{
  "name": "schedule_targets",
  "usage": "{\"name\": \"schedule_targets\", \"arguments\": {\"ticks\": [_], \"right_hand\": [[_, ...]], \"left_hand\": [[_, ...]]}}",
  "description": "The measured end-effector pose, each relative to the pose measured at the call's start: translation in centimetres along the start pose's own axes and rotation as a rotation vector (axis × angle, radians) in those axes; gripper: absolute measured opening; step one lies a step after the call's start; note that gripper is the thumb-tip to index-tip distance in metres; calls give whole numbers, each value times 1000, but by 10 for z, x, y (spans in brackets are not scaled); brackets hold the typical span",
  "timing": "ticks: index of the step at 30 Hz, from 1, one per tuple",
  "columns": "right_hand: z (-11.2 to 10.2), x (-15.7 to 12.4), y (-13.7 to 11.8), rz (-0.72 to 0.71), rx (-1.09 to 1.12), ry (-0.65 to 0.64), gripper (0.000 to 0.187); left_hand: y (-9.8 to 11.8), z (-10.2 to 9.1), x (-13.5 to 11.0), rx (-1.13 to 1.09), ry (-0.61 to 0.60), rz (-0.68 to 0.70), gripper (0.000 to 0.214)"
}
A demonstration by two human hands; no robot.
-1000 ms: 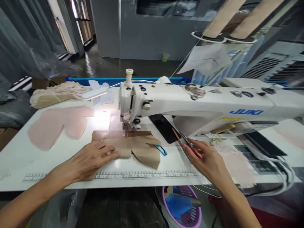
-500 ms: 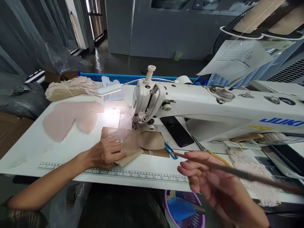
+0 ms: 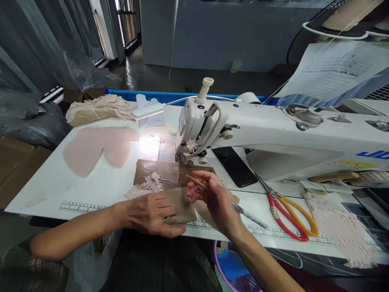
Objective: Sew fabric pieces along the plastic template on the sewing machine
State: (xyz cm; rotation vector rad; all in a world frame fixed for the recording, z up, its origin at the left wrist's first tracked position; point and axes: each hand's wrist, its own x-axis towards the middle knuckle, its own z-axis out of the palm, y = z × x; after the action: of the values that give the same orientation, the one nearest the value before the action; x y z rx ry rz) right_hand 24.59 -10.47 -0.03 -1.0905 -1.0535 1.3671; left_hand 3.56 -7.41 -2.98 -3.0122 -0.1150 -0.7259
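My left hand [image 3: 154, 215] lies over a sheet of brown paper [image 3: 178, 200], fingers flat and thumb stretched out toward the table's front edge. My right hand [image 3: 215, 198] pinches a slim pen-like tool [image 3: 251, 215], its brownish tip pointing at a dark brown panel [image 3: 144, 167] by the sewing machine's needle area. White lace [image 3: 153, 182] rests on that panel, just beyond my left fingers. The white sewing machine [image 3: 258, 125] stands behind, its head over the panel's back edge. My palm covers part of the tool and paper.
Red-and-yellow-handled scissors [image 3: 291, 217] lie to the right, near a fringed pale cloth [image 3: 343, 227]. A black phone [image 3: 235, 166] sits under the machine arm. Pale pink cut pieces [image 3: 88, 150] and a lace bundle [image 3: 100, 108] lie left. A purple basket [image 3: 218, 259] stands below.
My right hand has moved left with the tool, over the panel. The brown paper has been drawn back toward me, uncovering the lace and panel. The scissors now show fully; the view has shifted right.
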Motion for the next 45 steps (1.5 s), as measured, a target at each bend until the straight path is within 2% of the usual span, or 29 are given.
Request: {"name": "schedule_targets", "arguments": {"ticks": [3,7,11,15,18,21,23,25,29,30,34,36,39,45], "right_hand": [[-6,10,18,64,-131,46,39],[-14,15,36,-16,-280,74,33],[-13,7,36,-51,-367,41,28],[-12,-2,30,-45,-428,100,24],[-16,-2,25,32,-393,104,23],[-19,2,14,111,-236,135,22],[-17,2,6,125,-104,182,20],[-12,-2,2,106,-65,164,16],[-4,-10,12,-24,-322,-50,10],[-4,-12,17,-59,-390,-71,12],[-12,-15,32,-181,-504,-36,22],[-15,-17,33,-233,-554,-85,24],[-14,-18,32,-251,-618,-163,24],[-9,-17,29,-259,-727,-238,23]], "left_hand": [[-3,-3,2,4,64,118,15],[-6,-5,1,3,94,84,10],[-7,-2,-3,-30,94,58,42],[-5,-4,-2,-143,46,-35,68],[-4,-7,1,-137,-26,-117,53],[-3,-6,2,-97,-103,-116,33],[-2,-4,3,-86,-109,-109,31],[-1,-2,3,-56,-90,-125,31],[0,2,2,11,-44,-158,30],[-1,3,1,15,-24,-161,30],[-4,4,-3,24,66,-176,26],[-6,5,-4,20,87,-180,25],[-8,4,-5,0,86,-199,24],[-8,3,-3,-20,76,-228,20]]}}
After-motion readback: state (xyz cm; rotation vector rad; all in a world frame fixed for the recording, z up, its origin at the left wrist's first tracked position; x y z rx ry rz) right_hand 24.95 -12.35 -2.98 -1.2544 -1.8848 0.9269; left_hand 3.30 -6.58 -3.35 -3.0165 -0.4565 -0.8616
